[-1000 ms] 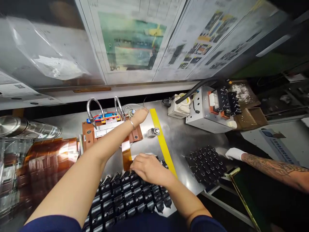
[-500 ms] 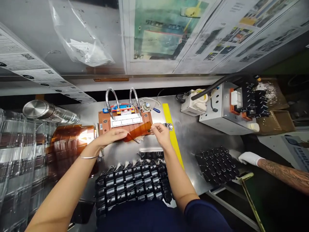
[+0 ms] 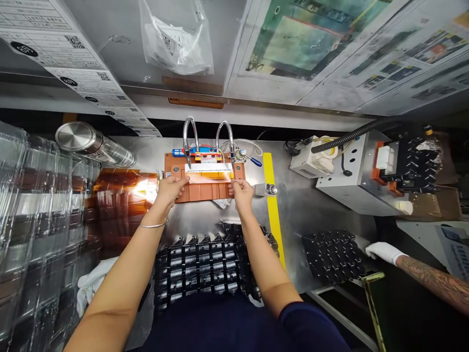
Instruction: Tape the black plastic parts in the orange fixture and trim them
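A: Start at the fingers. What do you read there?

B: My left hand [image 3: 171, 188] has its fingers pinched shut on the left end of an amber flex strip [image 3: 209, 178]; my right hand [image 3: 241, 189] pinches the right end the same way. Between the two grips the strip lies flat across the brown test fixture [image 3: 205, 191], just below its white connector bar [image 3: 208, 167].

A: And the fixture itself?

B: It sits on the steel bench [image 3: 311, 215], at the far side against the back wall. Two gooseneck tubes [image 3: 191, 132] arch over its far edge; a blue and orange clamp block [image 3: 200, 152] lies between their feet. A thin bracelet [image 3: 154, 225] rings my left wrist.

A: What surrounds the work?

B: Nearest me, under both forearms, a black compartment tray [image 3: 200, 266]. A yellow tape line [image 3: 273, 205] runs down the bench just right of my right hand, with a small metal knob [image 3: 270, 189] touching it. Left of the fixture, a stack of amber film sheets [image 3: 117, 205], then clear plastic trays [image 3: 32, 215] and a steel flask [image 3: 91, 144]. At right, a grey control box [image 3: 351, 181] and a second black tray [image 3: 335, 256]; another person's white-gloved hand [image 3: 383, 252] rests at that tray's far edge.
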{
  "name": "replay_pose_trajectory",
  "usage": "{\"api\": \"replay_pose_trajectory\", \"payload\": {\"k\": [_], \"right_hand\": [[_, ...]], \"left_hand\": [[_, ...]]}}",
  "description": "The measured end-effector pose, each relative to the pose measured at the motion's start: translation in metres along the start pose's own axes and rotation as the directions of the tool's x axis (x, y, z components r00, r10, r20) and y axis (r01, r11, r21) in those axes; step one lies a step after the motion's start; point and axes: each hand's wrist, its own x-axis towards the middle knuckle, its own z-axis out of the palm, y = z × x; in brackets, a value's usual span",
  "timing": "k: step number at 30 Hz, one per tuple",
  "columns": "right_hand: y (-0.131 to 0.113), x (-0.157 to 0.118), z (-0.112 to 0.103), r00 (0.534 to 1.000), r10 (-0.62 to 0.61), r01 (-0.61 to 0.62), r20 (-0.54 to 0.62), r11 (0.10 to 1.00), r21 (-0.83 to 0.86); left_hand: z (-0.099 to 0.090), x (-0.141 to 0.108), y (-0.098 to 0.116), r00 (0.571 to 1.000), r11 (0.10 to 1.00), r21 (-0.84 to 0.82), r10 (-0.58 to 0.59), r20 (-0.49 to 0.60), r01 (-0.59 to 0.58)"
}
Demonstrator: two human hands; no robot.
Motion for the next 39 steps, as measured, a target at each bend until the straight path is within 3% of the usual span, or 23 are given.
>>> {"api": "replay_pose_trajectory", "payload": {"k": [13, 31, 36, 39], "right_hand": [[-0.012, 0.013, 0.009, 0.997, 0.066, -0.068, -0.026, 0.994, -0.083], [-0.014, 0.017, 0.006, 0.993, 0.118, -0.115, 0.026, 0.989, -0.098], [-0.028, 0.024, -0.012, 0.932, 0.315, -0.249, 0.18, 0.916, -0.313], [-0.026, 0.013, -0.042, 0.935, 0.217, -0.057, 0.282, 0.874, -0.483]], "left_hand": [[0.0, 0.011, 0.005, 1.0, 0.999, 0.047, 0.0, 0.017, -0.001], [-0.001, 0.014, 0.004, 0.999, 0.999, -0.022, -0.032, 0.015, 0.032], [-0.013, 0.023, 0.012, 0.981, 0.993, 0.072, -0.104, 0.163, 0.093], [-0.021, 0.026, 0.018, 0.956, 0.988, 0.09, -0.145, 0.254, 0.126]]}}
